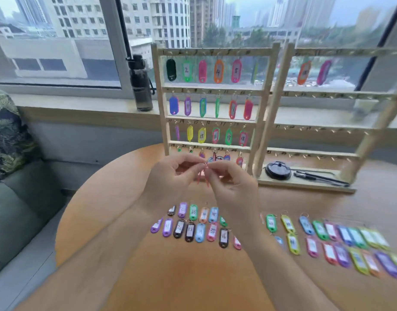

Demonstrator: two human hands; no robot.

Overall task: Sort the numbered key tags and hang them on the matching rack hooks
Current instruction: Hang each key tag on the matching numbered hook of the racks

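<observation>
Both hands meet at the centre of the frame. The left hand (170,173) and the right hand (231,182) each pinch, with curled fingertips, the top of a slim pink plastic key tag (203,175). It hangs edge-on, so its number is unreadable. Best to turn its face up, read it, then slip the ring squarely onto the matching hook of the pale wooden rack (157,90) just behind. More coloured tags (189,231) lie in rows on the round wooden table (182,279). A window (58,52) fills the top.
</observation>
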